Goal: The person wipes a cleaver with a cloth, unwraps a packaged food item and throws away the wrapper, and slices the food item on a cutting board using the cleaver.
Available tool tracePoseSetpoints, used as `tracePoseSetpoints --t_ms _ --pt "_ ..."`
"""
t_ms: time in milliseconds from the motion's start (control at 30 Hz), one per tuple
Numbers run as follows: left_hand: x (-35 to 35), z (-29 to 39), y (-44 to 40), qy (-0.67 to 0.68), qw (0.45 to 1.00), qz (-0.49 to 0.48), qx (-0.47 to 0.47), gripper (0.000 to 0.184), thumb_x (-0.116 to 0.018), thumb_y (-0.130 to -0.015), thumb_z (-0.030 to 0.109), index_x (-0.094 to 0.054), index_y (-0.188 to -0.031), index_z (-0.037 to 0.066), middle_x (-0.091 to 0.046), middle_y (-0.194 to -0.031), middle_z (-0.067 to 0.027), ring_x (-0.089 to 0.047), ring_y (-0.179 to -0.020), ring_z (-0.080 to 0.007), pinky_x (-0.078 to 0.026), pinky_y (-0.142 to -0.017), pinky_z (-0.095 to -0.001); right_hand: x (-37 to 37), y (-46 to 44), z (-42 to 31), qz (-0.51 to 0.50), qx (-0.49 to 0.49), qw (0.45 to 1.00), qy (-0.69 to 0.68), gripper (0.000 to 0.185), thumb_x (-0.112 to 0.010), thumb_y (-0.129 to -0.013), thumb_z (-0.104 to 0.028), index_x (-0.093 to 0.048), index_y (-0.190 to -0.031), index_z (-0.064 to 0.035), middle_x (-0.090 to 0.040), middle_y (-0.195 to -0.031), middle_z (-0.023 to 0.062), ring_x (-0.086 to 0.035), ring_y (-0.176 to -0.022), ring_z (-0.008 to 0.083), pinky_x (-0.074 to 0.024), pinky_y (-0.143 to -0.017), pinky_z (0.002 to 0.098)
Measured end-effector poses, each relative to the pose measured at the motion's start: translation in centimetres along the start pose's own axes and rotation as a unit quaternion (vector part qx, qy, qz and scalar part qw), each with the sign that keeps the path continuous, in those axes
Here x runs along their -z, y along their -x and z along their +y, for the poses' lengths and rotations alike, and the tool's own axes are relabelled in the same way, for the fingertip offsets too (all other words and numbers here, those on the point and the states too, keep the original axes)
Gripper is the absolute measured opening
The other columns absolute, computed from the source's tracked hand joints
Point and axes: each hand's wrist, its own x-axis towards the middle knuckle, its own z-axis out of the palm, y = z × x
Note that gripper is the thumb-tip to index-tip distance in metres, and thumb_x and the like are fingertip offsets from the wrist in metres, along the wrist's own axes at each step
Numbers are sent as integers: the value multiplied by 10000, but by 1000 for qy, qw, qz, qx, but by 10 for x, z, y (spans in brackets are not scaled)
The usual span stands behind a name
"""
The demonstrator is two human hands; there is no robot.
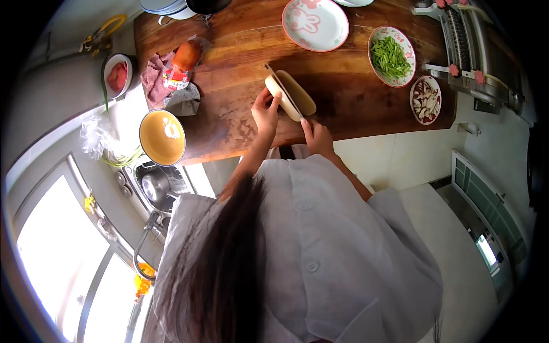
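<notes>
My left hand (265, 112) has its fingers closed on a pale, long, rounded piece of food (277, 89), whose exact kind I cannot make out. In my right hand (318, 137) is the handle of a knife (285, 93). Its blade points away from me and stands along the right side of the held piece, touching or very near it. To the right of the blade lies a second pale, rounded piece (299, 95) on the wooden worktop (234, 91). The grip on the knife handle is mostly hidden by the fingers.
A patterned plate (315, 24), a bowl of cut green stalks (392, 57) and a bowl of sliced pale pieces (426, 100) stand ahead and right. At left are a yellow bowl (162, 138), a cloth (154, 79) and an orange-brown packaged item (186, 56). A pasta-style roller machine (477, 57) stands far right.
</notes>
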Motion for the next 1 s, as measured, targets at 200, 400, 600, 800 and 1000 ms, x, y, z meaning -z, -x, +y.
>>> tracePoseSetpoints --t_ms 200,400,600,800,1000 --pt "-1 -4 -5 2 1000 10 11 324 -650 -802 107 -565 -1067 -58 -645 -932 -118 -603 -829 -140 -478 -732 -257 3 0 -8 25 -13 999 36 539 -402 -884 -469 -604 -832 28 -594 -721 260 -577 -731 431 -448 -655 484" --pt "-3 0 0 -22 1000 11 -18 352 -666 -796 146 -563 -1068 -53 -643 -938 -113 -605 -840 -144 -481 -729 -263 16 30 2 6 -56 997 61 534 -418 -876 -480 -585 -762 14 -595 -756 252 -555 -769 441 -425 -658 478" --pt "4 3 4 28 999 -16 31 363 -637 -816 132 -534 -1115 -47 -620 -1001 -113 -592 -882 -142 -476 -749 -264 3 3 25 42 18 987 -157 446 -436 -911 -365 -523 -680 7 -544 -594 138 -539 -546 261 -399 -512 373" --pt "-13 30 18 -134 989 44 36 405 -701 -739 140 -535 -1072 -20 -597 -1022 -97 -575 -910 -167 -470 -761 -293 42 29 16 50 48 944 -322 383 -376 -954 -275 -356 -618 -92 -321 -520 -33 -309 -418 38 -242 -372 204" --pt "-3 2 0 -63 996 64 5 270 -688 -726 69 -568 -960 4 -615 -812 -38 -581 -726 -112 -469 -656 -247 58 48 25 50 -8 922 -384 387 -367 -953 -291 -383 -628 -81 -326 -502 -31 -301 -406 41 -252 -367 203"
